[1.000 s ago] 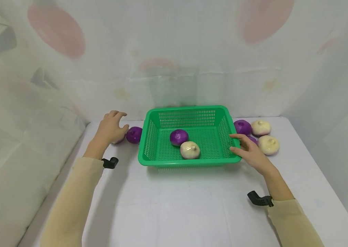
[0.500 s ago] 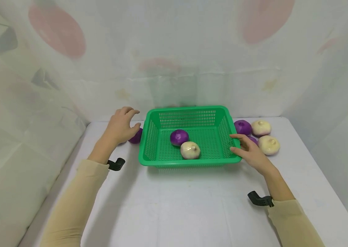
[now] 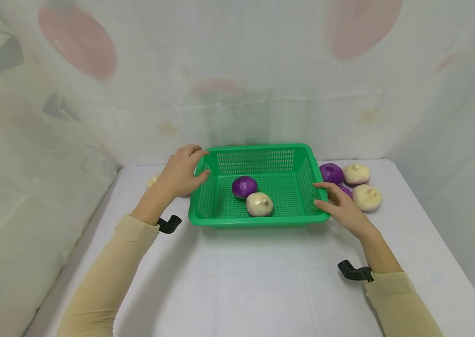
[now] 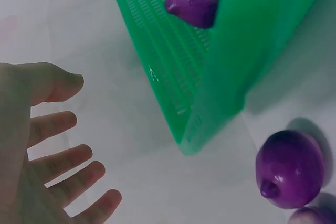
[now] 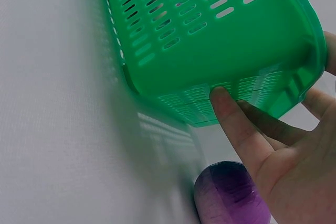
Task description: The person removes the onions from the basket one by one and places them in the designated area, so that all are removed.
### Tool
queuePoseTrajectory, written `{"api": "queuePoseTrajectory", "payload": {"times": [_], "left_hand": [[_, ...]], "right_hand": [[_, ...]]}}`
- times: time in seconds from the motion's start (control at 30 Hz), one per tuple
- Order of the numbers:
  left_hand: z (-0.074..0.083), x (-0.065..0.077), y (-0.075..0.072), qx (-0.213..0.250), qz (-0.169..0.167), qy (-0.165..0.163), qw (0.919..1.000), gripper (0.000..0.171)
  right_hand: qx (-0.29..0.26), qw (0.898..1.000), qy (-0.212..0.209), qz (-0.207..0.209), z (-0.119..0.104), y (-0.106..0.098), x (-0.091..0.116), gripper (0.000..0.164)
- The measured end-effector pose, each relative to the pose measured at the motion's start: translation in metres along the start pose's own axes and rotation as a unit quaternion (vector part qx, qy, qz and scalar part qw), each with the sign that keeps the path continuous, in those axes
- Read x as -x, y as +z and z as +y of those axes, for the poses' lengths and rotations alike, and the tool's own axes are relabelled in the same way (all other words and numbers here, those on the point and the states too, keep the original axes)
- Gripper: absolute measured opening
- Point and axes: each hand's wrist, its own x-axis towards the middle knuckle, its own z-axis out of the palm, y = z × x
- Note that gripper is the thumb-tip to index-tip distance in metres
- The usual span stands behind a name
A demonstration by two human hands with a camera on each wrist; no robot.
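A green slotted plastic basket (image 3: 258,221) stands on the white table. Inside it, a glossy round purple vegetable (image 3: 244,187) lies against a cream one (image 3: 259,205) with a knob on top; both resemble onions or turnips. Overlapping the basket's left rim in the head view is my left hand (image 3: 180,173), fingers apart and nothing held. The left wrist view has this hand (image 4: 58,145) beside the basket, a gap between them. My right hand (image 3: 342,210) holds the basket's right rim, the thumb (image 5: 231,114) against the outer wall and fingers at the rim.
Right of the basket sit cream vegetables (image 3: 367,198) and purple ones (image 3: 331,173) close together. On the left, a pale vegetable (image 3: 151,181) shows partly behind my left hand; the left wrist view shows a purple one (image 4: 291,169). Printed white cloth (image 3: 237,117) hangs behind the table.
My left hand has moved right, from over the vegetables on the left to the basket's left rim. The right hand and the basket have stayed nearly still.
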Motion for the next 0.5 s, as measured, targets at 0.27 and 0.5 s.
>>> {"api": "queuePoseTrajectory", "payload": {"times": [0.27, 0.5], "left_hand": [[0.018, -0.009, 0.005, -0.007, -0.021, 0.022, 0.9995, 0.053], [0.033, -0.019, 0.010, -0.013, -0.046, 0.037, 0.9982, 0.055]], "right_hand": [[0.012, 1.000, 0.008, 0.001, 0.000, 0.000, 0.000, 0.055], [0.003, 1.000, 0.004, 0.000, 0.001, 0.000, -0.001, 0.056]]}}
